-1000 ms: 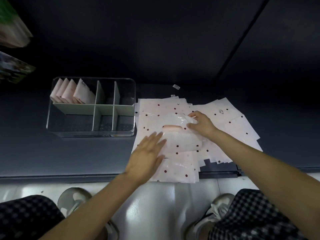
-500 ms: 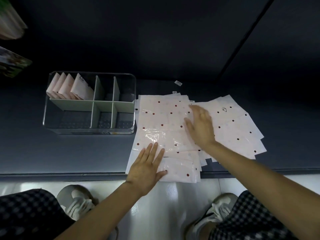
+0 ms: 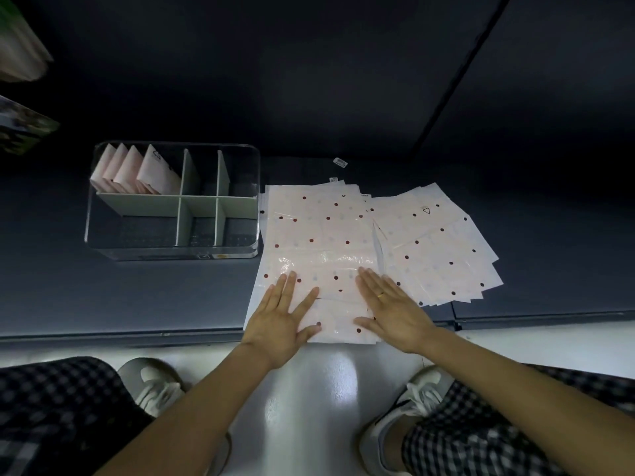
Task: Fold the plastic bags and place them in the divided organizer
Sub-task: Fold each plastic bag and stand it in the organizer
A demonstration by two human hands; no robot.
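A pale, dotted plastic bag (image 3: 319, 235) lies flat on top of a spread pile of bags (image 3: 436, 249) on the dark table (image 3: 137, 297), its near end reaching over the table's front edge. The left hand (image 3: 280, 324) and right hand (image 3: 395, 310) press on that near end side by side, fingers straight and slightly fanned, gripping nothing. Just left of the bag, nearly touching it, stands the clear divided organizer (image 3: 173, 250), with folded bags (image 3: 135, 173) upright in its far-left compartment; bare tabletop stretches beyond and to the left.

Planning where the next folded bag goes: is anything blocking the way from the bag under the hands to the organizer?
Nothing visible does. Both hands, left hand and right hand, lie flat on the top bag; the organizer sits just beside it, its top open.
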